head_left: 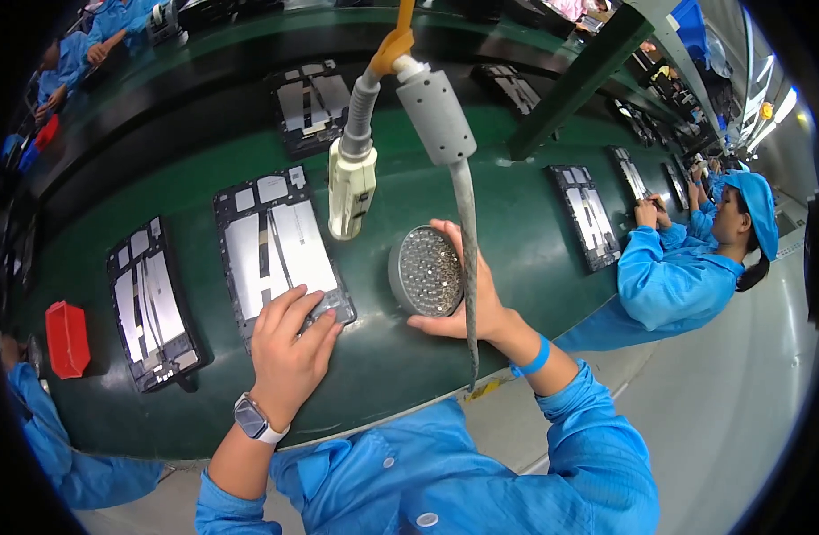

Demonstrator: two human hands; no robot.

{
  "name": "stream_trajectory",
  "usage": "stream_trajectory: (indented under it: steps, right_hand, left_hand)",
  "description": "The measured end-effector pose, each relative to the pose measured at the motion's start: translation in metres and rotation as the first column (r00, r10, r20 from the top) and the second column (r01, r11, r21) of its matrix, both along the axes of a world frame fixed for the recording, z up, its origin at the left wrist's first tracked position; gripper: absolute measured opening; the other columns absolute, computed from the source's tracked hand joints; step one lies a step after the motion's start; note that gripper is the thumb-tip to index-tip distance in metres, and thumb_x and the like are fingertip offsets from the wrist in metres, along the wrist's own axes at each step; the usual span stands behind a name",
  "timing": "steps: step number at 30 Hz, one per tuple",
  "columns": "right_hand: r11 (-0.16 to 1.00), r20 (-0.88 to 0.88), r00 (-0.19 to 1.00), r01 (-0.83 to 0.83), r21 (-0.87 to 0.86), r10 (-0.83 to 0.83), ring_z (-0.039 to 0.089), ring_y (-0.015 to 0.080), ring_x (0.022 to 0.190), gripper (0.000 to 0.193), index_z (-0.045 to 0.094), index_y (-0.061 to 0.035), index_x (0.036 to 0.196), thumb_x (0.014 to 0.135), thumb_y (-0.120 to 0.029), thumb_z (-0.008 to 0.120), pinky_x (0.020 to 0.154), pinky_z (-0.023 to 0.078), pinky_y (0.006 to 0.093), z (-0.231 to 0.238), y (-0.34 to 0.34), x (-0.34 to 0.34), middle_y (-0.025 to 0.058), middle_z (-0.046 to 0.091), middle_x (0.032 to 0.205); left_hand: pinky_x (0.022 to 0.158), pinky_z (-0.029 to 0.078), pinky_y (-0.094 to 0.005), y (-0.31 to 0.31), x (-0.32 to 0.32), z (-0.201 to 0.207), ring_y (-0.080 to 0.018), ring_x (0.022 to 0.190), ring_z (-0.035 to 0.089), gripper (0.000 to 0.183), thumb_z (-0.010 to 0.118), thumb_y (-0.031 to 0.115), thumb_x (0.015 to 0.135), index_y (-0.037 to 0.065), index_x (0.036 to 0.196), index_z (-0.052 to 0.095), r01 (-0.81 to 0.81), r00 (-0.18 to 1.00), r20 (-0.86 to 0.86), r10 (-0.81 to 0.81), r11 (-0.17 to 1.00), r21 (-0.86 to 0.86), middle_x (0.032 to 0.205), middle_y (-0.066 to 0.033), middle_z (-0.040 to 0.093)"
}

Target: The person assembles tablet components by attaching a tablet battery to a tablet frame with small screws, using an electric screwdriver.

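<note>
Closest to me, a grey cylinder [436, 116] hangs, perhaps slung overhead to stay handy; on the green counter [383, 379], my left hand [289, 352], loosely spread and gripping nothing, rests on an opened tablet's [304, 245] near end, seemingly steadying it, while my right hand [493, 308] clasps a round dish [425, 272] of small metal pieces, likely against spilling

L. hand [289, 352] covers the lower edge of a tablet-shaped unit [301, 234], hiding the parts beneath. R. hand [493, 308] is partly masked by a hanging gray cable [467, 223] and a round tin [395, 285] — small shiny pcs. [427, 272] inside, too tiny to ID. Orange strap [393, 48] is cropped at top; co-worker's sleeve [44, 406], lower L., is cut by the dark lens rim — blue coat [374, 486] runs off btm.
</note>
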State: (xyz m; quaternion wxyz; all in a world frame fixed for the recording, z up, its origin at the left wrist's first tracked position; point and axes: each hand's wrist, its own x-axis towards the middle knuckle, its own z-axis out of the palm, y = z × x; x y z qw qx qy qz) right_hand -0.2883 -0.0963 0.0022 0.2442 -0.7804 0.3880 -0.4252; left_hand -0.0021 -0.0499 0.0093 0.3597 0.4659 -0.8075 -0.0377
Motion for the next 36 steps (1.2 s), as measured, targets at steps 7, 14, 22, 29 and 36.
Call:
stream_trajectory:
  steps: [7, 14, 22, 29, 36]
  right_hand:
    - [0.999, -0.243, 0.97, 0.019, -0.039, -0.028, 0.046, 0.0425, 0.125, 0.107, 0.037, 0.0022, 0.146, 0.06, -0.034, 0.091, 0.106, 0.041, 0.0484, 0.01, -0.011, 0.006, 0.0246, 0.042, 0.141]
    - [0.996, -0.37, 0.925, -0.074, 0.04, 0.084, 0.041, 0.0432, 0.127, 0.099, 0.041, -0.0002, 0.143, 0.063, -0.037, 0.086, 0.105, 0.042, 0.0484, 0.012, -0.03, 0.016, 0.0234, 0.039, 0.141]
    - [0.937, 0.193, 0.953, -0.274, 0.216, 0.234, 0.047, 0.0269, 0.134, 0.104, 0.028, 0.0, 0.152, 0.07, -0.017, 0.089, 0.113, 0.036, 0.0413, 0.046, -0.038, 0.086, 0.0149, 0.049, 0.142]
    - [0.865, 0.563, 0.813, -0.382, 0.325, 0.148, 0.062, 0.0132, 0.091, 0.062, 0.048, 0.0043, 0.137, 0.079, 0.0, 0.073, 0.083, 0.051, 0.0288, 0.07, -0.042, 0.106, 0.0061, 0.065, 0.097]
    - [0.902, 0.653, 0.748, -0.194, 0.386, -0.118, 0.051, 0.0161, 0.06, 0.03, 0.061, 0.0077, 0.108, 0.081, -0.006, 0.062, 0.057, 0.044, 0.0322, 0.036, -0.044, 0.079, 0.007, 0.054, 0.07]
  left_hand:
    - [0.086, 0.05, -0.0437, 0.003, 0.005, -0.002, -0.0329, 0.108, 0.062, 0.021, 0.08, 0.013, 0.074, 0.006, 0.092, 0.073, -0.006, 1.0, 0.01, 0.006, 1.0, 0.002, 0.11, -0.0108, 0.067]
    - [0.084, 0.05, -0.0438, 0.003, 0.005, -0.002, -0.033, 0.107, 0.062, 0.021, 0.079, 0.013, 0.074, 0.005, 0.093, 0.072, 0.01, 1.0, -0.001, -0.01, 1.0, -0.001, 0.108, -0.0116, 0.068]
    - [0.084, 0.051, -0.0437, 0.0, 0.004, -0.004, -0.0335, 0.107, 0.062, 0.022, 0.079, 0.012, 0.074, 0.006, 0.094, 0.073, 0.013, 1.0, 0.013, -0.013, 1.0, 0.0, 0.11, -0.0111, 0.066]
    - [0.085, 0.05, -0.0423, -0.001, 0.01, -0.006, -0.0311, 0.107, 0.062, 0.019, 0.079, 0.012, 0.074, 0.008, 0.092, 0.073, -0.011, 1.0, 0.011, 0.011, 1.0, -0.014, 0.109, -0.009, 0.067]
    - [0.083, 0.051, -0.0415, 0.001, 0.009, -0.007, -0.0296, 0.108, 0.061, 0.02, 0.079, 0.013, 0.074, 0.008, 0.093, 0.073, 0.018, 1.0, -0.016, -0.018, 1.0, -0.007, 0.111, -0.0067, 0.067]
